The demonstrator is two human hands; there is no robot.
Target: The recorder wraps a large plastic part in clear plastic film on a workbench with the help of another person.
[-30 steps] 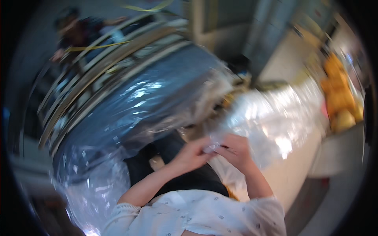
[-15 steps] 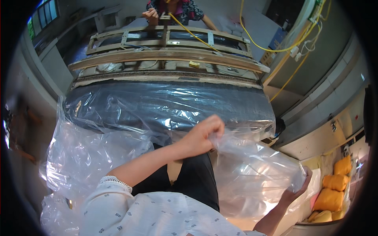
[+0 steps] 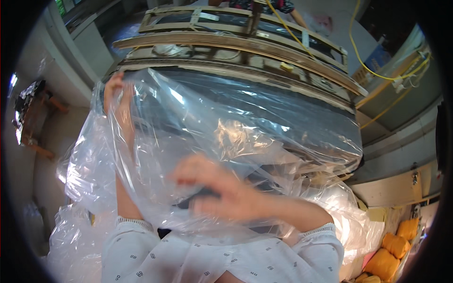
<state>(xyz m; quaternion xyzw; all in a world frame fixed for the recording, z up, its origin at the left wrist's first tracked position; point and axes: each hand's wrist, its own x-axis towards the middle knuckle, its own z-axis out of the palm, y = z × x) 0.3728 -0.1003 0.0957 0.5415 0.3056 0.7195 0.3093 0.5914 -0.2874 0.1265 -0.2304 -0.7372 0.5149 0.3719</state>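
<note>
A large clear plastic sheet [image 3: 165, 137] spreads in folds over the work surface and hangs toward my lap. Under it shows dark, shiny material [image 3: 302, 113] along the near side of the bench. My left hand [image 3: 116, 94] is raised at the far left corner with its fingers closed on the sheet, and my left forearm shows through the film. In front of my chest, my right hand [image 3: 214, 186] is blurred by motion. Its thumb and fingers stand apart, and no grip on the film shows.
A wooden frame [image 3: 236, 45] with metal plates lies across the far side of the bench. Another person's arm [image 3: 298, 18] shows beyond it. Yellow cable [image 3: 363, 63] hangs at the right. Orange bundles [image 3: 383, 264] sit low right; more bunched film [image 3: 82, 240] lies at the lower left.
My left hand has gone from the middle to the far left corner, drawing the plastic sheet up. My right hand has left the sheet at the right and come to the middle.
</note>
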